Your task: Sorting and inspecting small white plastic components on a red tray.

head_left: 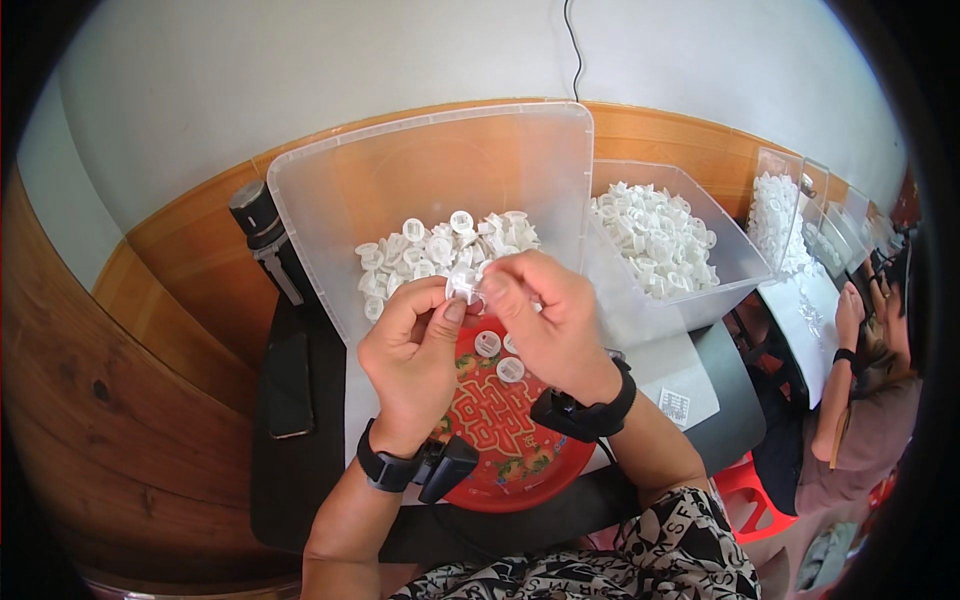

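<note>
Black table [285, 500], round red tray [572, 440] bearing three discs [487, 344]: my left hand [408, 358] and right hand [552, 312] pinch one plastic piece [461, 284].

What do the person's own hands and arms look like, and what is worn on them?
The left hand and right hand are ungloved, and the forearms are bare. Each wrist has a black band carrying a dark, box-shaped device. Black-and-white patterned clothing shows at the lower edge.
</note>
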Motion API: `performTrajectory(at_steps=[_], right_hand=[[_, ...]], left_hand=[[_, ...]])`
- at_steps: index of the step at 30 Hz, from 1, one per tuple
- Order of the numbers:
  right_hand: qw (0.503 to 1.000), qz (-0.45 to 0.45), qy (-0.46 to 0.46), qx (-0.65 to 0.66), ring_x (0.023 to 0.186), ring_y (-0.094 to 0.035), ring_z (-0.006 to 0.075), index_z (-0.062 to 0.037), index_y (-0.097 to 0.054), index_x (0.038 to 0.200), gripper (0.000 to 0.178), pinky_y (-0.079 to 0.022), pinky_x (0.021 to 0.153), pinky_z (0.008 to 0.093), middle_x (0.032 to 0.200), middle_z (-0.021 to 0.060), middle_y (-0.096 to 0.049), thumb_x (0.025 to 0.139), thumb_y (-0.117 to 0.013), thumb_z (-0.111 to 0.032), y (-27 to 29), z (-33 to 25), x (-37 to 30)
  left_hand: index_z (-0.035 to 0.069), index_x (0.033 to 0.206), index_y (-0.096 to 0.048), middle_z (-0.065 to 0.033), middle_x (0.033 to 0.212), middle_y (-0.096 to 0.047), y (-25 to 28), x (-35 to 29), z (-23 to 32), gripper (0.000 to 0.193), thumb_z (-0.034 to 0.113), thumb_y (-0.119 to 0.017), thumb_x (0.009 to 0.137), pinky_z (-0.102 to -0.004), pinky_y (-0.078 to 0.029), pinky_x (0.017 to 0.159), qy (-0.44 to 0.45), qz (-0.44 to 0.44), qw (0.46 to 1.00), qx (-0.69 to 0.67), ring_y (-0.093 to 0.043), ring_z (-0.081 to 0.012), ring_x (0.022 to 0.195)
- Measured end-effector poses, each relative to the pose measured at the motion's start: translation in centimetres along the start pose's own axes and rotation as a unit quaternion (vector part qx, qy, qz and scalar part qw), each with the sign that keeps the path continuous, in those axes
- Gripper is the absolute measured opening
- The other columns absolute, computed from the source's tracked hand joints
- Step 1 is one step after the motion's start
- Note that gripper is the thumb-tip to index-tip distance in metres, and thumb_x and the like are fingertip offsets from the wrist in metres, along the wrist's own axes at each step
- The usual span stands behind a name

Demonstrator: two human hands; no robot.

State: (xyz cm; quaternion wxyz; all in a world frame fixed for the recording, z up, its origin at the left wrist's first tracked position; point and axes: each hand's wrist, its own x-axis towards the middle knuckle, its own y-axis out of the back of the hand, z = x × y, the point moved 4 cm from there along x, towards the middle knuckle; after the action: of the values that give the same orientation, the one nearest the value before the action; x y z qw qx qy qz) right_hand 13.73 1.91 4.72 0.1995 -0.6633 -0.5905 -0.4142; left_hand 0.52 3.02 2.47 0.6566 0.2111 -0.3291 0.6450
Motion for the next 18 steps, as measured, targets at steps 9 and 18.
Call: performTrajectory(at_steps=[9,18], right_hand=[[0.99,-0.005,-0.075,0.118,0.065,-0.056,0.0126,0.0049,-0.057,0.09,0.009,-0.046,0.056,0.0251,0.076,0.0103,-0.057,0.084,-0.054,-0.001,0.3,1.0,0.1],[0.998,0.033,0.044,0.015,0.059,-0.054,0.0176,0.0031,-0.057,0.087,0.009,-0.042,0.052,0.0261,0.073,0.011,-0.056,0.079,-0.056,0.004,0.6,-0.3,0.4]], left_hand=[[-0.007,0.098,-0.057,-0.0139,0.093,-0.061,-0.2,0.0,-0.4,0.015,-0.004,-0.056,0.083,-0.0298,-0.053,0.071,0.109,-0.053,0.987,-0.106,-0.062,-0.0188,0.079],[-0.008,0.108,-0.053,-0.0119,0.103,-0.057,-0.9,0.1,0.8,0.031,-0.008,-0.062,0.078,-0.0284,-0.052,0.077,0.037,-0.087,0.984,-0.148,-0.057,-0.0177,0.093]])
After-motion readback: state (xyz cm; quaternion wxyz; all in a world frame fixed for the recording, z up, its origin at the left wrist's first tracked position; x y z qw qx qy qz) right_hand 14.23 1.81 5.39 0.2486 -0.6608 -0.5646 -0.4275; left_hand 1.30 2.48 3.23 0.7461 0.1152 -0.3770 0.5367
